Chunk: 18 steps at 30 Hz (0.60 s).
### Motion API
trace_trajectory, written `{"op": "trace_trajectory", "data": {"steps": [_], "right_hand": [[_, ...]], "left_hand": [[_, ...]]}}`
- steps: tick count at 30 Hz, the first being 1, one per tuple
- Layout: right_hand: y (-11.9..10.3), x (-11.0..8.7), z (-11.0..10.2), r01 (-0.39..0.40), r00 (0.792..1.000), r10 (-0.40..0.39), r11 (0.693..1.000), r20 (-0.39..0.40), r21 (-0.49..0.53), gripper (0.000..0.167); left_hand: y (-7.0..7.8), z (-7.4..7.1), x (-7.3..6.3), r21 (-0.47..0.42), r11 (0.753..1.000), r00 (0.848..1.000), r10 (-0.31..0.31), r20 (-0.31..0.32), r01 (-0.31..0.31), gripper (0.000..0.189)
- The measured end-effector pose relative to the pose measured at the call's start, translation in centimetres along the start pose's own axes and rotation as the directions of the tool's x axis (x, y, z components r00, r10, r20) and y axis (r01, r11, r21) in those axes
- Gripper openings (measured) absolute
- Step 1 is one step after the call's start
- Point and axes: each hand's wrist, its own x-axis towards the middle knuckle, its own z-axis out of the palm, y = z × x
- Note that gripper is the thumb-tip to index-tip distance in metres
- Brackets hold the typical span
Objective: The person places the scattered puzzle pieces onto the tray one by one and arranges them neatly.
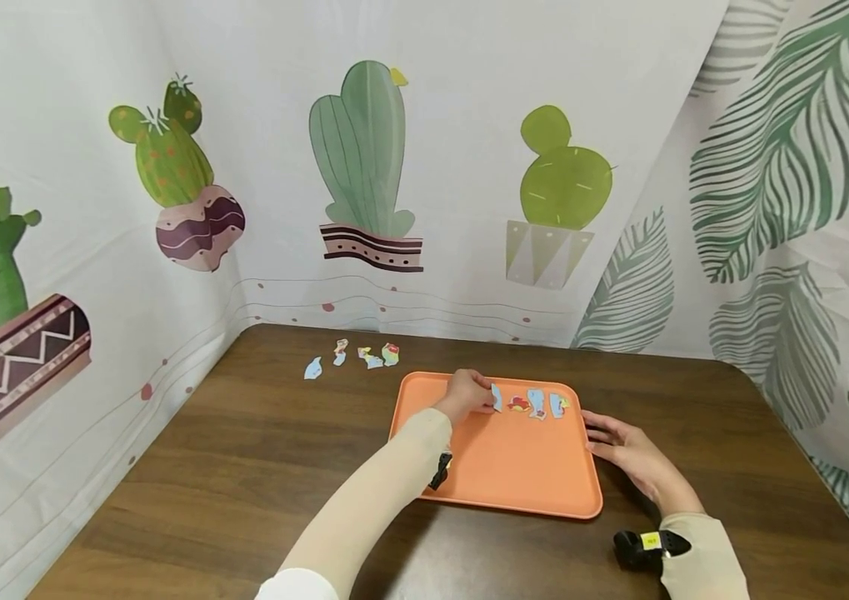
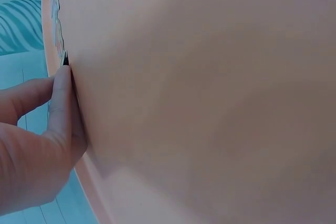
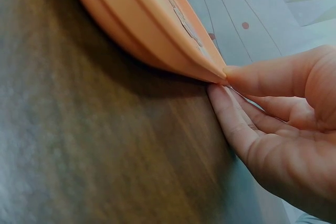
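My left hand [image 1: 466, 393] is over the upper part of the orange tray [image 1: 517, 475]. Its fingertips pinch a pale blue puzzle piece [image 1: 496, 397] against the tray's floor; in the left wrist view that piece shows only as a thin dark edge. To its right lie a red and yellow piece [image 1: 518, 403], a taller blue piece [image 1: 536, 402] and a blue and green piece [image 1: 558, 405], side by side in a row. At the tray's right side my right hand [image 1: 630, 450] holds the rim between thumb and fingers, as the right wrist view shows.
On the brown wooden table [image 1: 244, 450], left of the tray, lie more loose pieces: a plain blue one [image 1: 313, 368], a narrow one [image 1: 340, 352], a blue and yellow one [image 1: 372, 358] and a green and red one [image 1: 391, 355]. A cactus-printed cloth [image 1: 461, 167] hangs behind.
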Motion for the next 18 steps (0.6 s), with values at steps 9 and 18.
{"op": "trace_trajectory", "data": {"steps": [9,18], "right_hand": [[-0.04,0.00,0.07,-0.010,1.000,0.010,1.000,-0.002,-0.001,0.064],[-0.06,0.04,0.00,-0.009,1.000,0.009,1.000,-0.003,-0.003,0.064]], "left_hand": [[-0.03,0.05,-0.30,0.015,1.000,1.000,0.002,-0.004,-0.002,0.023],[0.33,-0.89,0.03,-0.018,1.000,0.999,-0.005,0.050,0.005,0.020]]}}
